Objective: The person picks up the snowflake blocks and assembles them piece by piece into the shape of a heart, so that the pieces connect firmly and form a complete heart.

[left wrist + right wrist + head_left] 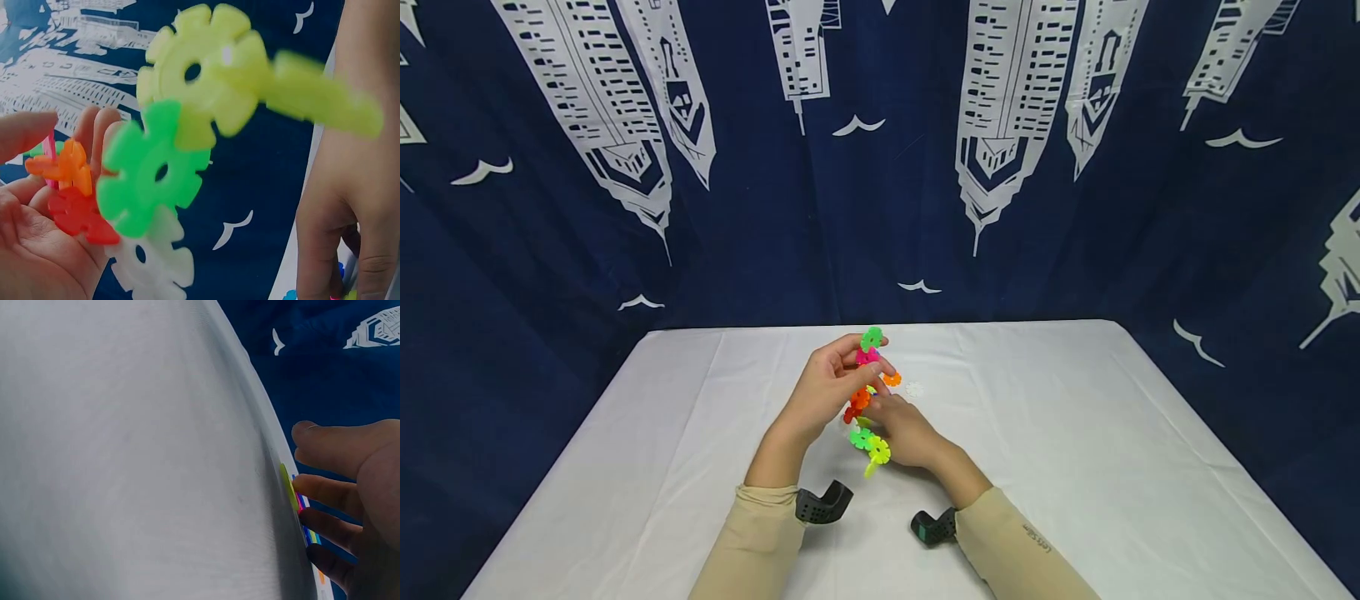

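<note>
A chain of interlocking flower-shaped plastic discs [156, 175] runs through yellow, green, white, red, orange and pink pieces. My left hand [823, 383] holds it up off the table, thumb and fingers pinching the pink disc [867, 357]. The yellow end hangs toward me, tilted in the left wrist view. Lower and to the right, my right hand [910, 429] reaches down to loose discs on the table. Its fingers are extended and spread in the right wrist view, fingertips right at a yellow-green disc [287, 487]. Most of these loose discs are hidden behind the hands.
An orange disc [892, 380] and a white disc [913, 389] lie beyond the right hand. The table [1075, 467] wears a white cloth. A dark blue curtain [880, 208] with white building prints hangs behind its far edge.
</note>
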Tool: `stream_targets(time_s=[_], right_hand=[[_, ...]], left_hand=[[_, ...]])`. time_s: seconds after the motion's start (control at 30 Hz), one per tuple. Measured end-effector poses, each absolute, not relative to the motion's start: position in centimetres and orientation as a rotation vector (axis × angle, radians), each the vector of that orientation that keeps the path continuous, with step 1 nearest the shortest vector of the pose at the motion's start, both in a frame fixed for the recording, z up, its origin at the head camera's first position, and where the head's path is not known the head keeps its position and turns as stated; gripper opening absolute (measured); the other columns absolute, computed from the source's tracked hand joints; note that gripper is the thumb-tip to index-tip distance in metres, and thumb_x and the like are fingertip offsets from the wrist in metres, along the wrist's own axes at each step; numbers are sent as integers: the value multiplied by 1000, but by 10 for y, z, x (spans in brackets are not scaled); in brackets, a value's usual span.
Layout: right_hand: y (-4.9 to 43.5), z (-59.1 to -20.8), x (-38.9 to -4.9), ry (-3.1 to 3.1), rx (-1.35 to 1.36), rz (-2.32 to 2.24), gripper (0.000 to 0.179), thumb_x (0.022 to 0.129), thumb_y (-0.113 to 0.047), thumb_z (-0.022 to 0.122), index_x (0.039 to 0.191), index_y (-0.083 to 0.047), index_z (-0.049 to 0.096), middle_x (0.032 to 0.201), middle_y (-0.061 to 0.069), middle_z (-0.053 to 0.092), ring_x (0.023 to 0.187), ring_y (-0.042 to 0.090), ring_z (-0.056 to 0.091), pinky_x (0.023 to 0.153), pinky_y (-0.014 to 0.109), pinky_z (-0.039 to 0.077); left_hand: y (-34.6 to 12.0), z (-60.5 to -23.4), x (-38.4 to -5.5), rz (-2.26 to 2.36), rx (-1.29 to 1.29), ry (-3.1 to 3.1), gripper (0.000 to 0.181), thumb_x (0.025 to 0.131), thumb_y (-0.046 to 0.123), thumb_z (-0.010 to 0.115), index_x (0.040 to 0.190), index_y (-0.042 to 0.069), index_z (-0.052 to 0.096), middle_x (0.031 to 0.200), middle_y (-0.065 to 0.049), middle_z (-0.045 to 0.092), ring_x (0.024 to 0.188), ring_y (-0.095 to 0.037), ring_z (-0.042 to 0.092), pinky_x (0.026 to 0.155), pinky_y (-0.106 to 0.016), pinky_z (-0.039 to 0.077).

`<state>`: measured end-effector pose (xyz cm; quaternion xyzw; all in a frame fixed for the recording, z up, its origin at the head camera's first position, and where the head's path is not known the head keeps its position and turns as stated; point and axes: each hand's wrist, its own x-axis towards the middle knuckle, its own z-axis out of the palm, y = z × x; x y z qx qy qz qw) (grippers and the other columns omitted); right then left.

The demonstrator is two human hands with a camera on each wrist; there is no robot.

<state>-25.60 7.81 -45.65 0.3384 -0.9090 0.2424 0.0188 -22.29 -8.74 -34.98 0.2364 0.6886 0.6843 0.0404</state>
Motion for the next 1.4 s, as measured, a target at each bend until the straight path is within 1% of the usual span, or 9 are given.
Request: stream_targets(time_s=[0.13, 0.23, 0.37, 0.63, 0.83, 1.0, 1.1, 1.27, 1.4], right_hand=[[78, -459, -256, -2797, 1086, 702, 22, 93, -25, 67, 112, -15, 71, 116, 2, 71, 111, 24, 59, 98, 43, 47], [79, -460, -257, -2766, 1107, 685, 17, 92, -24, 69, 106, -16, 72, 107, -1, 71, 106, 21, 59, 96, 39, 46], [80, -460, -256, -2779, 1051, 674, 19, 91, -21, 70, 109, -18, 73, 112, -1, 70, 105, 21, 58, 94, 39, 48], [81, -458, -256, -2847, 893, 662, 21, 90, -11, 71, 109, -17, 75, 107, 1, 67, 102, 21, 58, 91, 40, 50], [82, -458, -257, -2852, 888, 675, 18, 86, -7, 72, 101, -16, 73, 100, -2, 66, 96, 18, 58, 88, 38, 50], [84, -455, -258, -2912, 873, 776, 24, 80, -6, 75, 99, -18, 64, 84, -5, 60, 78, 12, 53, 71, 30, 46], [85, -453, -258, -2922, 879, 849, 24, 82, -5, 72, 99, -20, 63, 78, -6, 58, 71, 11, 51, 65, 27, 42], [85, -449, -258, -2862, 910, 1012, 18, 87, -5, 69, 101, -17, 67, 81, -5, 64, 72, 9, 54, 67, 24, 45], [86, -438, -257, -2778, 899, 1136, 14, 89, -8, 70, 101, -14, 71, 84, -3, 67, 69, 9, 54, 65, 21, 47]], left_hand=[[-86, -351, -224, 2117, 704, 2120, 34, 99, 9, 57, 132, 8, 57, 105, -9, 70, 78, -14, 71, 75, -27, 59], [-86, -351, -224, 2140, 689, 2092, 36, 99, 7, 54, 136, 8, 54, 105, -8, 67, 78, -15, 69, 72, -26, 59], [-86, -350, -223, 2175, 665, 2050, 37, 101, 7, 52, 137, 10, 53, 100, -12, 63, 73, -16, 63, 64, -24, 57], [-87, -350, -223, 2176, 683, 2067, 41, 98, 5, 55, 139, 5, 52, 80, -1, 59, 68, -16, 58, 63, -22, 53], [-87, -351, -223, 2210, 693, 2022, 41, 97, 5, 59, 137, 3, 49, 81, -2, 62, 65, -17, 58, 60, -22, 54], [-87, -353, -224, 2188, 691, 2050, 41, 98, 5, 56, 138, 3, 47, 75, -2, 56, 59, -13, 51, 55, -19, 47], [-87, -354, -223, 2151, 711, 2098, 39, 101, 9, 54, 139, 5, 48, 71, 0, 50, 59, -12, 47, 53, -20, 45], [-87, -354, -224, 2115, 762, 2113, 35, 108, 29, 42, 137, 10, 50, 74, -4, 47, 61, -18, 46, 52, -24, 46], [-86, -354, -225, 2133, 821, 2116, 35, 109, 28, 39, 135, 9, 51, 77, -9, 50, 61, -20, 48, 52, -24, 47]])
